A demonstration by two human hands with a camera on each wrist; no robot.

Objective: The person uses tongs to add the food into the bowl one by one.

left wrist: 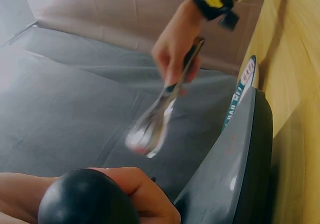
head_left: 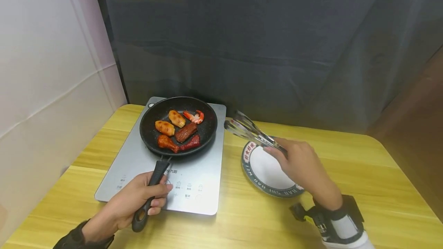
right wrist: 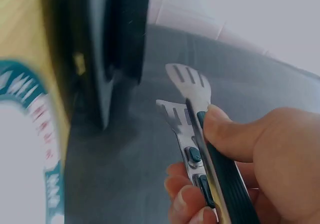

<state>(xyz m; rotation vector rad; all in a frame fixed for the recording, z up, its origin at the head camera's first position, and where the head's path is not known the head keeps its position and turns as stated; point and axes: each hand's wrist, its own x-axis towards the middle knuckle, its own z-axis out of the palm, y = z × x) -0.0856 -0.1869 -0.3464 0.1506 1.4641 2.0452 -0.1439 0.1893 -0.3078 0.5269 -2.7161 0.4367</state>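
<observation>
My left hand [head_left: 140, 195] grips the black handle [head_left: 160, 172] of a frying pan [head_left: 207, 137], which sits on a flat silver induction cooker. In the pan lie two golden chicken wings [head_left: 164, 128], a shrimp [head_left: 194, 117], a brown piece of meat [head_left: 186, 132], and two drumsticks [head_left: 167, 143], one orange-brown and one dark red. My right hand [head_left: 299, 162] holds metal tongs [head_left: 247, 128] above the table, between pan and plate. Their slotted tips stand apart with nothing between them in the right wrist view. Below that hand is a white plate [head_left: 270, 168] with a dark lettered rim, partly hidden by it.
The induction cooker [head_left: 204, 199] lies on a yellow wood-grain table [head_left: 249, 222], its touch controls facing me. A dark curtain [head_left: 242, 49] hangs right behind the table, and a pale panel [head_left: 52, 68] stands along the left side.
</observation>
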